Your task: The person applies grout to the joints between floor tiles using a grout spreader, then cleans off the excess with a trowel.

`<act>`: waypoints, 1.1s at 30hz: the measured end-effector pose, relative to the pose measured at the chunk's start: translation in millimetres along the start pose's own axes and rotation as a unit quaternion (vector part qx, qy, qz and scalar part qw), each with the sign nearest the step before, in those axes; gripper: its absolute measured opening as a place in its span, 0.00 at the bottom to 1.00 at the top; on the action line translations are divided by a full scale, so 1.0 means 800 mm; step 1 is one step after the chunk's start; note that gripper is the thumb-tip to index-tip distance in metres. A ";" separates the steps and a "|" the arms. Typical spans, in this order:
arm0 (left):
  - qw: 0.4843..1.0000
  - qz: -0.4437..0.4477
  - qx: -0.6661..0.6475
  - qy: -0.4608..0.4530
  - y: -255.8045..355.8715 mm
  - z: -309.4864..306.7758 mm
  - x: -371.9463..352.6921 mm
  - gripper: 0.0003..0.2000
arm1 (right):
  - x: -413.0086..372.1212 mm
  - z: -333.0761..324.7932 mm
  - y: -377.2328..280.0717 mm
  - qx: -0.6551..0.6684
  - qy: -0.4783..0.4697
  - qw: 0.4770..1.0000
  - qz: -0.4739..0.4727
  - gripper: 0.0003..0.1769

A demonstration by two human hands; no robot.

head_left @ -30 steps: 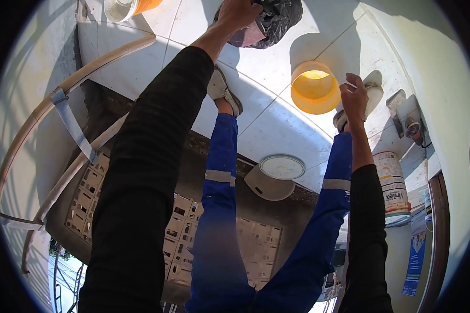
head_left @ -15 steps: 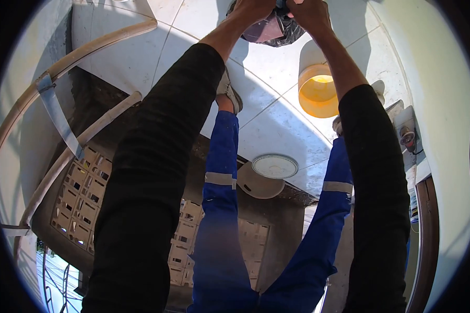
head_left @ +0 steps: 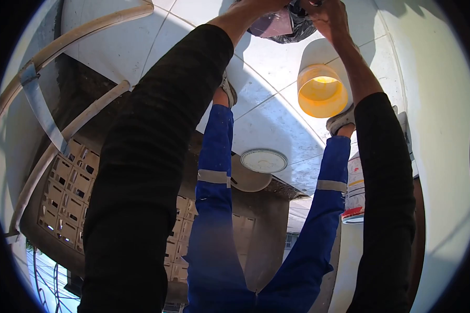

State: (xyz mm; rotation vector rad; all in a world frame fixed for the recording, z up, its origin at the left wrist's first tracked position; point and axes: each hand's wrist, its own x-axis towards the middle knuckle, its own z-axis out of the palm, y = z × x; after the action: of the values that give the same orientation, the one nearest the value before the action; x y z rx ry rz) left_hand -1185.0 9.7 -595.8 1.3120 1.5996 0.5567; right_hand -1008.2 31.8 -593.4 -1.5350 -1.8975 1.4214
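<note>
The right hand (head_left: pixel 330 16) has left the bucket (head_left: pixel 321 89) and joined the left hand (head_left: pixel 257 5) on the bag (head_left: pixel 293 25) — right fingers clamped on its plastic, left fingers out of frame — so both hands now work it.

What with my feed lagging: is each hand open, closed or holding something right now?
Left hand: on the black bag, fingers cut off by the frame; cannot tell.
Right hand: fingers closed on the black bag.
</note>
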 end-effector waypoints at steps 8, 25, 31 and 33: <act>0.977 -0.178 -0.112 -0.044 -0.032 0.010 0.029 0.09 | 0.008 0.009 0.037 0.101 -0.038 0.992 0.061 0.02; 0.987 -0.094 -0.056 0.115 0.001 0.015 0.000 0.09 | 0.022 0.011 0.026 0.114 -0.121 0.982 0.084 0.04; 0.995 -0.045 -0.063 0.066 -0.005 0.006 -0.008 0.07 | 0.013 0.005 0.008 0.054 -0.099 0.993 0.044 0.02; 0.996 -0.038 -0.056 0.054 -0.003 0.001 -0.009 0.07 | 0.010 0.003 0.011 0.139 -0.115 0.981 0.070 0.01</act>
State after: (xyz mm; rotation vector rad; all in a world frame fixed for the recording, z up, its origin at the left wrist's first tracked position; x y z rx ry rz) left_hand -1185.9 2.5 -595.5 1.1484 1.6743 0.6705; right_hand -1008.0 36.9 -604.1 -1.4426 -1.6455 1.9092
